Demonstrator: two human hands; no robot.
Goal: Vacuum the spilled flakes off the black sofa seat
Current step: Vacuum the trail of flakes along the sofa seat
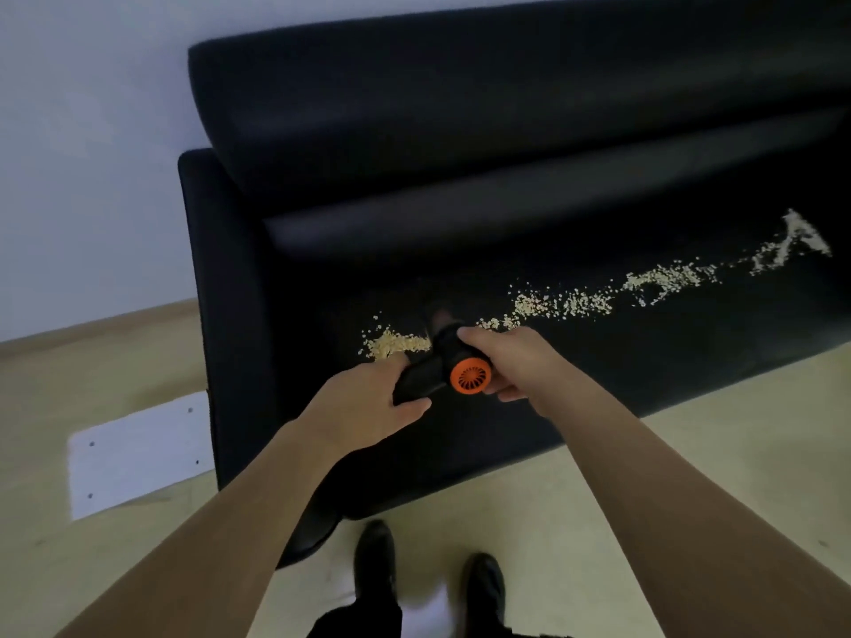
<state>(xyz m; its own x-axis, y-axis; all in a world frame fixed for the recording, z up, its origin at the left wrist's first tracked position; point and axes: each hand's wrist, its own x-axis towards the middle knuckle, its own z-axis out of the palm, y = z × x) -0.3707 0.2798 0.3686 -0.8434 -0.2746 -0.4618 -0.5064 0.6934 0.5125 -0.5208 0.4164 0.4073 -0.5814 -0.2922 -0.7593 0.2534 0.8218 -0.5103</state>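
A black sofa seat (598,361) stands on a pale floor (598,522). Pale flakes (566,303) lie in a broken trail across the seat, from a small heap near its left end toward the back right corner. A white screwed plate (138,453) lies on the floor beside the seat's left edge.

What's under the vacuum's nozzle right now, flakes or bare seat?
The handheld vacuum, gripped by the left hand and right hand, points down at the sofa seat. Flakes lie on both sides. The nozzle tip is dark and blurred, hiding what lies beneath.
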